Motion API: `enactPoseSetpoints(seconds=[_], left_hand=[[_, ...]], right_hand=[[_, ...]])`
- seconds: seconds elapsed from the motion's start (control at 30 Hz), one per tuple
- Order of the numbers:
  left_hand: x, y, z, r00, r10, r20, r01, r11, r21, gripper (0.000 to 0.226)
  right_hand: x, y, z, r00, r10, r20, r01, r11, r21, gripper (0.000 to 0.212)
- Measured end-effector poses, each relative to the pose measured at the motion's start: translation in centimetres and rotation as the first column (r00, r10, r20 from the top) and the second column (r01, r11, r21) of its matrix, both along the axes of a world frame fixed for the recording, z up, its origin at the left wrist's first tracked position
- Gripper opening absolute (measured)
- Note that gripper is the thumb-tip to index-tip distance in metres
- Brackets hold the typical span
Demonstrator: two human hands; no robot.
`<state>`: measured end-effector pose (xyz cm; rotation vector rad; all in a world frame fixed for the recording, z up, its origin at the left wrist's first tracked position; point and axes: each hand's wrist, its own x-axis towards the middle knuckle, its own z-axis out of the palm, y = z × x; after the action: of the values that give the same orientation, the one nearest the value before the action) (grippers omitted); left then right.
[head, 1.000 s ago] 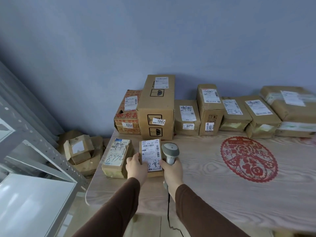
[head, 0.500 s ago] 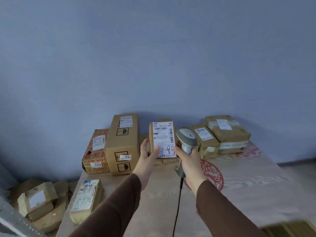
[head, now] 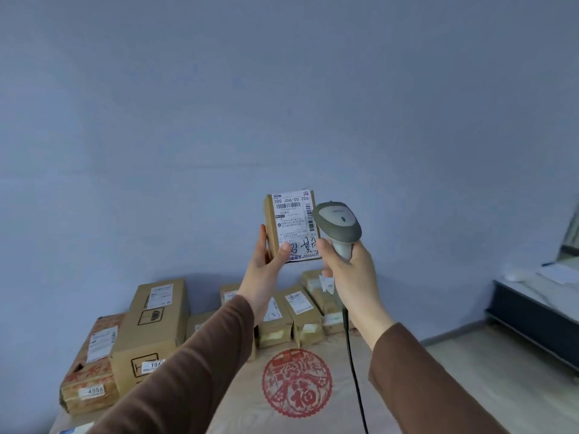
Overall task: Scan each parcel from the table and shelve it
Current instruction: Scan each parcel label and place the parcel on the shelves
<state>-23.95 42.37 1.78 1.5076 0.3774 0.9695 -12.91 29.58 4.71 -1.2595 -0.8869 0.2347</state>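
Observation:
My left hand holds a small brown parcel upright in the air before the blue wall, thumb on its white label, which faces me. My right hand grips the handle of a grey barcode scanner just right of the parcel, its head at label height. The scanner's black cable hangs down over the table. Several more parcels, among them a tall box, stand along the back of the wooden table.
A red-printed box sits at the table's left end. A red paper-cut emblem marks the tabletop. At the right stands a low dark bench with papers on it, across a strip of floor.
Both hands have risen from the table, carrying the parcel and scanner up in front of the wall. My view has swung right and up; the shelf frame and floor parcels have left view.

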Motion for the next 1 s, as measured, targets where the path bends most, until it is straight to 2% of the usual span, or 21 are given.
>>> enactPoseSetpoints(seconds=[0.13,0.3,0.7,1.0], left_hand=[[3.1,-2.3,1.9,0.999,0.013,0.04,-0.015,0.999,0.045,0.077],[5.5,-4.6,2.1,0.997,0.041,0.065,-0.046,0.996,0.078,0.08],[8.2,-7.0,2.5,0.995,0.083,0.056,-0.091,0.984,0.15,0.074],[8.1,-6.8,2.9,0.992,0.109,0.056,-0.116,0.983,0.14,0.076]], right_hand=[[1.5,-4.1,2.2,0.995,0.054,0.081,-0.051,0.998,-0.037,0.023],[2.6,-7.0,3.5,0.99,0.011,0.139,-0.009,1.0,-0.017,0.022],[5.0,-9.3,4.1,0.989,0.042,0.143,-0.037,0.998,-0.043,0.025],[5.2,-8.9,4.2,0.988,0.084,0.126,-0.08,0.996,-0.04,0.024]])
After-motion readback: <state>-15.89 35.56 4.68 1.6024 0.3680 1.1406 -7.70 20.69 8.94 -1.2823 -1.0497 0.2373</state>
